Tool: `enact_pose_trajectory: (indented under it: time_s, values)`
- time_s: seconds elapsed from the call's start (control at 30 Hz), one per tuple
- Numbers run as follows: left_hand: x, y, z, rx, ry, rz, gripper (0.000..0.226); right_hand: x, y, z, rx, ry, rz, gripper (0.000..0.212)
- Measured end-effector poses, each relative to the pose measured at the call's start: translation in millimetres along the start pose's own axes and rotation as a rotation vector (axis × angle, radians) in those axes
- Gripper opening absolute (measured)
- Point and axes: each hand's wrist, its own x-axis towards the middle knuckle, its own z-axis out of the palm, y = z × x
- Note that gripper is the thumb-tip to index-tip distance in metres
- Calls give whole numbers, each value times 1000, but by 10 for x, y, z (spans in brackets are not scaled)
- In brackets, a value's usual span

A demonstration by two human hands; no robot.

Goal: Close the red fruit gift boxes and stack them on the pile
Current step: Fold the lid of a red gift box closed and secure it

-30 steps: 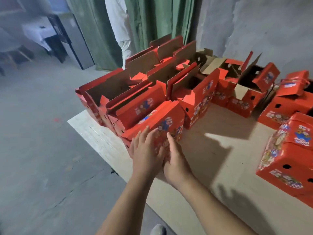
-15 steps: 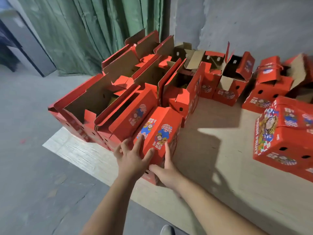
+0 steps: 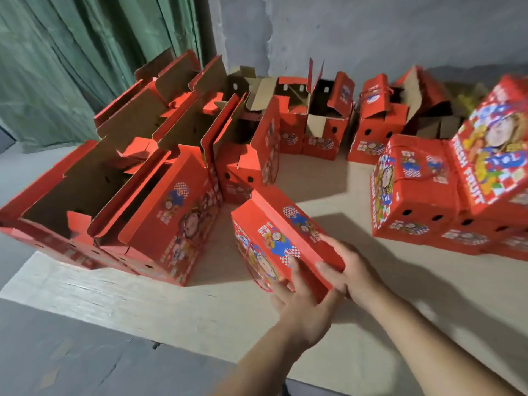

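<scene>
A closed red fruit gift box [image 3: 274, 232] with cartoon prints is lifted and tilted above the board, away from the row of boxes. My left hand [image 3: 300, 301] grips its near lower end from below, next to the red cord handle. My right hand [image 3: 351, 272] holds its near right corner, thumb on top. A row of open red boxes [image 3: 160, 212] with raised flaps stands to the left. The pile of closed boxes [image 3: 420, 192] is at the right, stacked two high.
More open red boxes [image 3: 325, 121] line the back against the grey wall. All stand on a pale wooden board [image 3: 143, 298] laid on a grey concrete floor [image 3: 71, 361]. Green curtains [image 3: 71, 58] hang at the back left.
The closed box has been lifted out of the row and carried right, toward the pile, with both hands gripping its near end. The view has swung to the right.
</scene>
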Motion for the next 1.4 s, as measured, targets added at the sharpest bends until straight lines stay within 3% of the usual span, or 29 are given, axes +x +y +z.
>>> enact_pose_trajectory:
  time_s: [0.07, 0.23, 0.33, 0.4, 0.5, 0.53, 0.6, 0.7, 0.77, 0.83, 1.0, 1.27, 1.33, 1.4]
  values:
    - [-54, 201, 388, 65, -160, -29, 135, -98, 207, -424, -62, 16, 10, 61]
    - [-81, 868, 1408, 230, -542, -89, 137, -429, 732, -1625, -162, -24, 6, 57]
    - [-18, 1193, 1972, 372, -705, 9, 128, -548, 1044, -2328, -289, -25, 45, 60]
    - [100, 1341, 2194, 503, -733, 184, 117, -582, 1276, -2668, -392, -13, 95, 68]
    - [325, 1470, 2242, 697, -454, 576, 62, -582, 1563, -2882, -413, 38, 105, 63]
    - [391, 1478, 2226, 666, -322, 636, 40, -582, 1638, -2881, -383, 57, 85, 61]
    - [514, 1453, 2153, 602, -94, 675, 27, -601, 1776, -2796, -349, 117, 12, 58]
    - [693, 1304, 2026, 851, 267, 801, 37, -623, 1944, -2627, -372, 258, -133, 52]
    - [739, 1188, 1988, 916, 365, 793, 48, -592, 1994, -2585, -337, 352, -159, 49]
    - [760, 1123, 1948, 920, 390, 662, 65, -546, 2014, -2594, -270, 364, -109, 55]
    - [832, 1140, 1816, 743, 390, 240, 105, -466, 2076, -2686, 23, 305, 77, 96]
    - [568, 1207, 2121, 585, 394, 144, 136, -662, 2223, -2935, 318, 297, 98, 98]
    - [493, 1189, 2210, 452, 408, 162, 145, -874, 2322, -3025, 372, 390, 49, 102]
    - [460, 1190, 2287, 366, 461, 192, 147, -1091, 2372, -2995, 228, 571, -73, 87]
